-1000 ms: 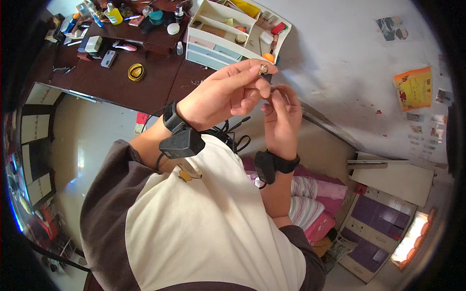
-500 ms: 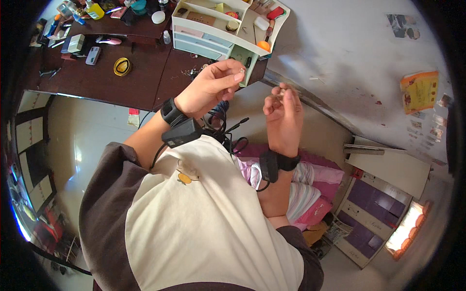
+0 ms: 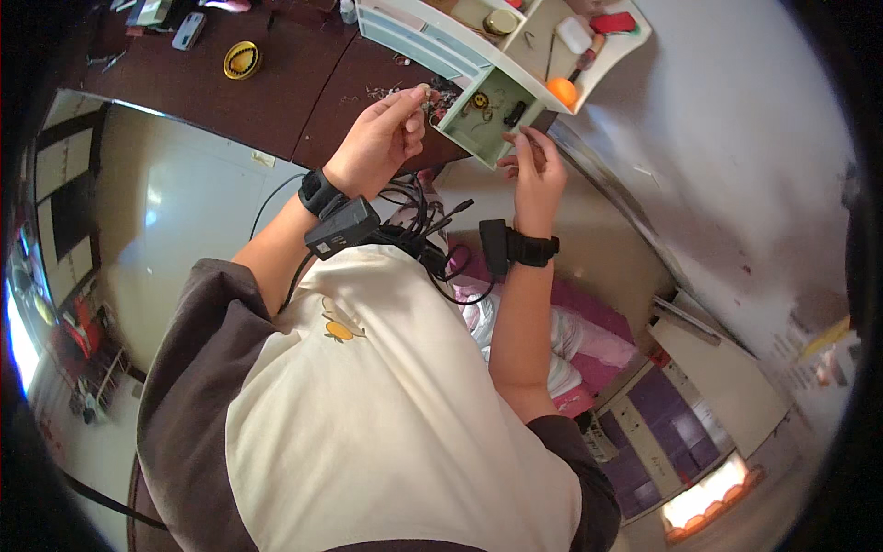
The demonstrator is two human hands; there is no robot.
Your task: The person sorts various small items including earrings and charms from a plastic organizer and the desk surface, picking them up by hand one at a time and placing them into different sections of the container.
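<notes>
My left hand (image 3: 384,133) hovers over the table's near edge, its thumb and forefinger pinched on a small pale item (image 3: 426,92) too tiny to name. Just right of it, a pale green drawer (image 3: 471,135) is pulled out of a white desktop organizer (image 3: 405,37). Inside the drawer lie a black-and-yellow round trinket (image 3: 480,100), a black clip-like piece (image 3: 515,114) and thin loops. My right hand (image 3: 536,175) is at the drawer's front right corner, fingers curled together; what they hold, if anything, is hidden. Small tangled jewellery-like bits (image 3: 441,99) lie left of the drawer.
On the dark table (image 3: 276,110) are a yellow-and-black coiled band (image 3: 242,60) and a phone (image 3: 189,31). An orange ball (image 3: 562,91) sits on the organizer's right section. Black cables (image 3: 414,207) hang below my left hand. A wall (image 3: 699,120) stands to the right.
My view has shifted toward the drawer, showing more of its inside. My right hand has come to the drawer's front corner; my left hand is still pinched, now left of the drawer.
</notes>
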